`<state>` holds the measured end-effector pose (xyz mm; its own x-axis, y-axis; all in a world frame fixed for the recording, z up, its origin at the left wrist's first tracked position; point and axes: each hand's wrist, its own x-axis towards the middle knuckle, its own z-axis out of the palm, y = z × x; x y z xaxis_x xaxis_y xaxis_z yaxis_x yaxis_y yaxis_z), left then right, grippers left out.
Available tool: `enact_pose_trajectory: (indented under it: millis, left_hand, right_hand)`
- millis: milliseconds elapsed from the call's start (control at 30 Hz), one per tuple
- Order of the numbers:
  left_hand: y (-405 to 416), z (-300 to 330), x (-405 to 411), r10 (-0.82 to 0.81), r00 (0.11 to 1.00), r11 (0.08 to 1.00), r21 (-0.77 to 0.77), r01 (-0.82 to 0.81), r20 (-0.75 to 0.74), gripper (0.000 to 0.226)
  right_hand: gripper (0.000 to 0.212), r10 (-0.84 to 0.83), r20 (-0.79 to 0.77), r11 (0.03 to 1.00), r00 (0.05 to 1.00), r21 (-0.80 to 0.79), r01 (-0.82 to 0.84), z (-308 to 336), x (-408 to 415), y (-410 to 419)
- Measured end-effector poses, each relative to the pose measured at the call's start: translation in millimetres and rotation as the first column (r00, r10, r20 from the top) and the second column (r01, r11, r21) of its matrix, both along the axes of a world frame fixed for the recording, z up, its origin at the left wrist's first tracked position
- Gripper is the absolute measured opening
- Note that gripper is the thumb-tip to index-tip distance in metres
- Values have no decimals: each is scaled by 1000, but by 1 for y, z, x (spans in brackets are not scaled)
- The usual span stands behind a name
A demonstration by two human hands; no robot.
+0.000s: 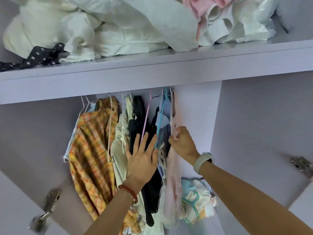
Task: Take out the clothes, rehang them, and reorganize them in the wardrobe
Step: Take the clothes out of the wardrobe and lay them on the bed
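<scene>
Take-out step under way: left hand (141, 156) flat, fingers straight, pressing black garment (135, 126) aside; right hand (182, 143) fingers pinching pale pink garment (172, 184) at rail's right end, against wardrobe wall (194, 116); next likely lift hanger off rail

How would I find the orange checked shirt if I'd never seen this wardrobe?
Look under the long shelf at the row of hanging clothes. The orange checked shirt hangs at the left end, the only orange plaid among plain cream, black and pink ones.
</scene>
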<state>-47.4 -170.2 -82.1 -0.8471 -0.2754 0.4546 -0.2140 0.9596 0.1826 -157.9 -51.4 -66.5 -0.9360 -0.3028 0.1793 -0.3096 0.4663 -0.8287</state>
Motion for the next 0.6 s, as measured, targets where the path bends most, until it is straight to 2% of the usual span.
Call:
enact_pose_trajectory:
  millis: [67,167,233,300,367,500,600]
  left_hand:
    - [-3,-2,-2,-36,999,999,18,37,-40,51]
    - [2,-9,-3,-74,993,997,-11,73,-88,47]
    - [6,-12,-7,-75,991,997,-13,74,-109,45]
    - [8,-13,-11,-79,991,997,5,80,-106,45]
    - [8,-13,-13,-81,992,997,6,82,-97,46]
    - [4,-16,-12,-66,992,998,-19,64,-112,45]
    - [0,-16,-12,0,993,997,-80,-10,-121,45]
  right_hand:
    - [45,-45,-142,999,989,22,48,-4,-7,7]
    - [44,-104,-281,973,954,170,156,-1,-21,18]
    - [39,-109,-302,936,947,289,200,7,-34,19]
    - [26,-99,-232,933,968,318,171,18,-45,15]
    - [22,-119,-172,953,978,258,161,25,-50,9]
    - [33,-279,-266,949,923,72,308,32,-53,12]
    - [37,-288,-305,957,908,-51,286,22,-45,27]
